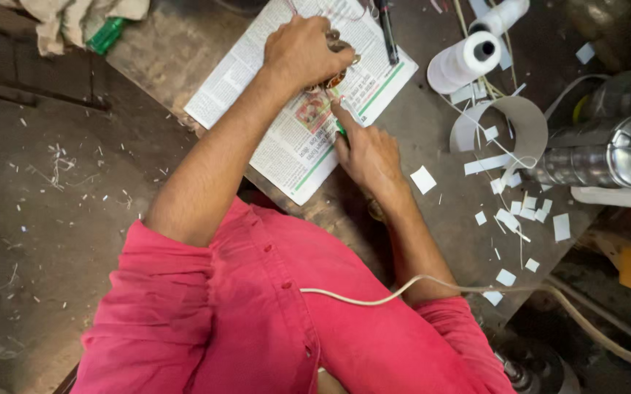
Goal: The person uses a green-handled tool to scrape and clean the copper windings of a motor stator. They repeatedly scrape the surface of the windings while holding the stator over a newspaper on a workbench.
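Looking down from the head camera, the person in the pink button-up shirt is leaning over a worn grey metal worktable that is filling the upper and right parts of the frame. A folded sheet of printed newspaper is lying on the table in the upper middle.

The left hand is resting on the newspaper near the top centre, its fingers curled down over a small brownish round object, which is peeking out at the hand's lower right edge; what the object is I cannot tell, since the hand is covering most of it. The right hand is sitting just below it, index finger stretched toward that object, closed around a thin green-handled tool, of which only a short bit is showing.

A black pen is lying on the newspaper's upper right part. To the right, two white thread spools are lying near the top edge, beside a curled strip of white paper. Small white paper squares are scattered at the right, below a shiny steel cylinder. A white cord is crossing the lower frame over the right forearm.
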